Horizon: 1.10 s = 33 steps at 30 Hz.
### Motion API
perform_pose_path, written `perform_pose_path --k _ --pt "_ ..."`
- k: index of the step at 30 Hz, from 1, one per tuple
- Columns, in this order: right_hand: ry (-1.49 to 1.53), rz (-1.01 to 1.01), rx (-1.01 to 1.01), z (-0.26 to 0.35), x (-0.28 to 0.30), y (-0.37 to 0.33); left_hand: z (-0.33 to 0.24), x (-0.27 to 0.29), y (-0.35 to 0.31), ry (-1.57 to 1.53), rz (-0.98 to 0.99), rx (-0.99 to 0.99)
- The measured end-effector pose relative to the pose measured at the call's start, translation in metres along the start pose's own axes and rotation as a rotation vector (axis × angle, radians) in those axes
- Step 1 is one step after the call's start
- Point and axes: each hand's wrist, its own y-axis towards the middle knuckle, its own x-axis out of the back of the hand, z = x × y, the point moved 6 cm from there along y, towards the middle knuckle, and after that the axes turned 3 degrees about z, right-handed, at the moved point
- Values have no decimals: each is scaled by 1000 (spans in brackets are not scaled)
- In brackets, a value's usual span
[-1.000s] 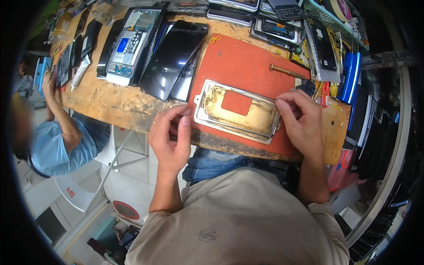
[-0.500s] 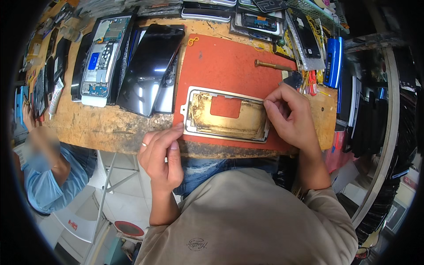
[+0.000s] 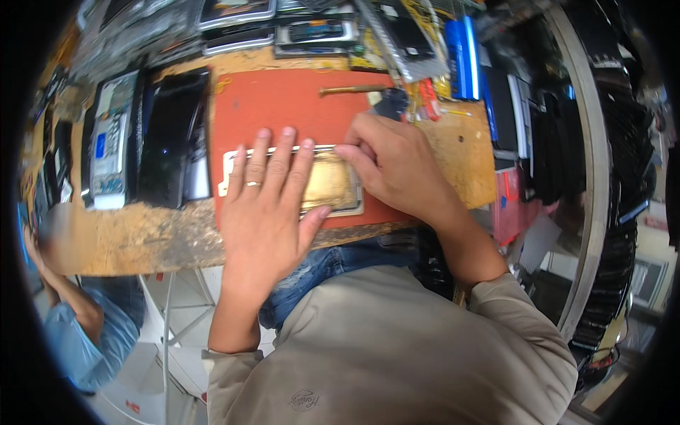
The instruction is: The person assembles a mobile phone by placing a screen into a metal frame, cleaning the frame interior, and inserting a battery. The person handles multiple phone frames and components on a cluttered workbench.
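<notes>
A flat rectangular metal frame (image 3: 358, 207) with a silvery rim and a worn gold-coloured inner panel (image 3: 329, 180) lies on the orange-red mat (image 3: 276, 99). My left hand (image 3: 265, 209), a ring on one finger, rests flat with fingers spread over the left and middle of the frame, hiding much of it. At the frame's far right corner is my right hand (image 3: 400, 166), its thumb and forefinger pinched together over the rim. Whatever lies between those fingertips is too small or hidden to make out.
Left of the mat lie a dark glossy phone panel (image 3: 166, 134) and an opened phone with bare boards (image 3: 110, 142). A brass-coloured rod tool (image 3: 354, 90) lies beyond my right hand. Stacked phone parts (image 3: 315, 32) and a blue cylinder (image 3: 464, 60) stand behind. A person in blue (image 3: 92, 333) sits at left.
My left hand has moved from the frame's near left corner onto its top and flattened. My right hand keeps its pinch near the right end. The whole view has shifted.
</notes>
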Motion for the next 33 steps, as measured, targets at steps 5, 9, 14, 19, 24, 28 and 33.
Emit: perform_pose_path --k 5,9,14,19,24,28,33 --pt "255 -315 -228 -44 55 -41 7 -2 1 133 84 6" --pt "265 -437 -415 -75 78 -91 7 9 -1 120 126 18" --pt "173 -467 -436 -86 70 -128 -18 9 17 149 69 -109" --pt "113 -377 -380 -74 69 -105 -24 -11 35 142 138 -161" --pt "26 -317 -285 -65 78 -75 -5 18 14 13 -8 -81" --pt "-255 -161 -223 -71 60 -59 17 18 5 55 48 71" --pt "-386 -59 -145 -54 50 -57 19 2 -16 -63 -49 63"
